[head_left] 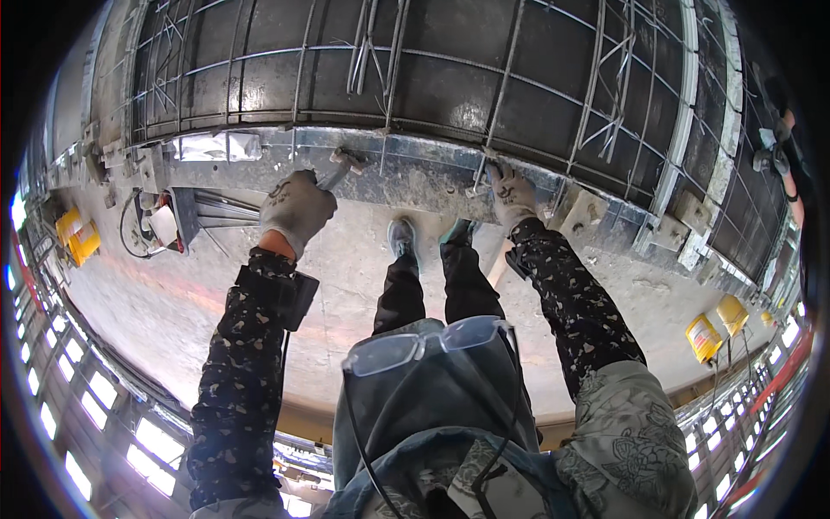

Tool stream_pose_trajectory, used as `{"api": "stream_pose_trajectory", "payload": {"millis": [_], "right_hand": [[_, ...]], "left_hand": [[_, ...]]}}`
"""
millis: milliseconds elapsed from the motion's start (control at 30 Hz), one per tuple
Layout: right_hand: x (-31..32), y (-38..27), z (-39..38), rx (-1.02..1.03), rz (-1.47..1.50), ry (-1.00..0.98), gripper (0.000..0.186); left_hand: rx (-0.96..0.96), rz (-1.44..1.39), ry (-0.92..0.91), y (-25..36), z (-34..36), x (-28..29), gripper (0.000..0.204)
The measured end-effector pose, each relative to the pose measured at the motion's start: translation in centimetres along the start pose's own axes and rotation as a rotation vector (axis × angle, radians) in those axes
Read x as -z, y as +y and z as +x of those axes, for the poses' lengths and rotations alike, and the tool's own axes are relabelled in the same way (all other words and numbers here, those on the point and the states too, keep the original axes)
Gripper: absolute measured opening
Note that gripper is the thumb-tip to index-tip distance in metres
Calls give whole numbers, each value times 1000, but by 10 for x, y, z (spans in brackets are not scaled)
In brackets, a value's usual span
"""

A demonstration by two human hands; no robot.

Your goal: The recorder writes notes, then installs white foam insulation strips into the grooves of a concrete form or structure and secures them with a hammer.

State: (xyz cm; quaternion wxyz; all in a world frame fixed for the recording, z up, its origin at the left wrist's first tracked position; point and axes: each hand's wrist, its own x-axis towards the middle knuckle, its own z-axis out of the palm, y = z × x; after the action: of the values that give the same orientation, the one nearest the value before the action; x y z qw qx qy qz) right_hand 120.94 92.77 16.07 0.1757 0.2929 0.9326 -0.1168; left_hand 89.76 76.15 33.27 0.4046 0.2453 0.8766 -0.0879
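In my left hand (298,210), gloved in grey, is a hammer, closed round its handle. The hammer's head (348,161) lies over the dark steel edge beam (415,183) of a mould. Farther right, my right hand (513,195), in the same kind of glove, rests at the beam with its fingers stretched forward. They are beside the lower end of a steel rebar (479,173) that sticks out over the edge. Whether the fingertips touch the bar is hard to make out.
A rebar grid (450,59) spans the dark mould bed beyond the beam. A dark box (184,216) with bars stands at the left. Yellow buckets (79,236) sit far left, yellow containers (704,338) at right. Another person's arm (790,186) shows at the far right edge.
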Motion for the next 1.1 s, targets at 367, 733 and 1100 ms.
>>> {"api": "stream_pose_trajectory", "payload": {"millis": [367, 733, 1100], "right_hand": [[76, 129, -40, -492, 726, 199, 17], [84, 151, -35, -168, -142, -197, 42], [63, 147, -16, 10, -85, -199, 19]], "left_hand": [[63, -200, -220, -12, -7, 14, 17], [172, -295, -375, -23, 2, 0, 17], [100, -150, -190, -12, 8, -5, 19]]}}
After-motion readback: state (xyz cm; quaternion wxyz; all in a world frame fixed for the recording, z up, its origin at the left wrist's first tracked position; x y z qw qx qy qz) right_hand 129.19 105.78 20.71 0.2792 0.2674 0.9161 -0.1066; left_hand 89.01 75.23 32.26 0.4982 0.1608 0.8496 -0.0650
